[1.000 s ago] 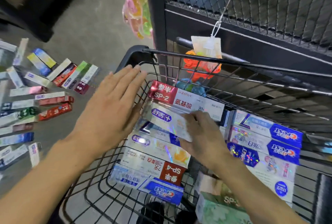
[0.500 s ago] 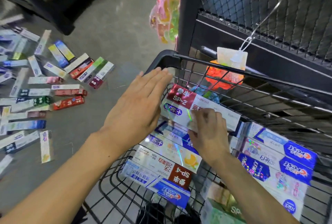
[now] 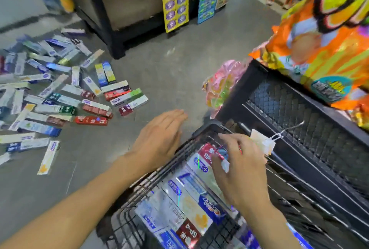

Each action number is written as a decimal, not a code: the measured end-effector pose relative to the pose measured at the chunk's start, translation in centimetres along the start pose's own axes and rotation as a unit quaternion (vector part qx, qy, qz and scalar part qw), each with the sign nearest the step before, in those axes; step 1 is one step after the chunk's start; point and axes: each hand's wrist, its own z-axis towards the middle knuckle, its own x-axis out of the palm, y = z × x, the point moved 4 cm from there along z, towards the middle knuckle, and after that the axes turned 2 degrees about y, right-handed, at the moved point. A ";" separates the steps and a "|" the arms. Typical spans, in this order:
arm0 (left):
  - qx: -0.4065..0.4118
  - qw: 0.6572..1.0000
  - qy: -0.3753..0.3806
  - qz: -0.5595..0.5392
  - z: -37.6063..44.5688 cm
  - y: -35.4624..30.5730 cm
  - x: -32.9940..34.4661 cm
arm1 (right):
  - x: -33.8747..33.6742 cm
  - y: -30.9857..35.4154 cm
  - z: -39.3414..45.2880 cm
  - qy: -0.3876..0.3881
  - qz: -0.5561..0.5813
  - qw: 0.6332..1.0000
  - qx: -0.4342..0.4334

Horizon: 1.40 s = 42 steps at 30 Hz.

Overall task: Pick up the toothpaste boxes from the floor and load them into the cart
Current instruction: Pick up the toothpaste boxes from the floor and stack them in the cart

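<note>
Grey floor (image 3: 169, 73) now fills more of the view, with toothpaste boxes (image 3: 60, 97) strewn far left. Left hand (image 3: 159, 138), flat and empty, has slid off the cart (image 3: 201, 132) rim. Right hand (image 3: 237, 170), fingers loosely spread, has let go above stacked boxes (image 3: 185, 204).

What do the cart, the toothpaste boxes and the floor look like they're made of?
The cart looks like metal wire with a dark, probably painted or coated finish: thin black rods form an open grid. The toothpaste boxes seem to be printed cardboard, some glossy or foil-finished: sharp folded edges, and a rainbow glint on one box in the cart. The floor looks like smooth grey concrete or similar, matte with faint scuffs.
</note>
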 end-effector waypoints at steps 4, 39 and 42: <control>-0.078 0.996 -0.041 0.021 -3.2 6.9 -4.4 | 0.7 6.8 4.6 0.017 -0.010 0.998 -0.062; -0.510 0.847 -0.150 0.013 -46.1 72.4 5.0 | 69.8 59.7 19.2 0.266 -0.006 0.886 -0.379; -0.500 0.859 -0.110 0.006 -45.8 76.1 13.6 | 76.8 57.6 18.8 0.261 -0.013 0.878 -0.400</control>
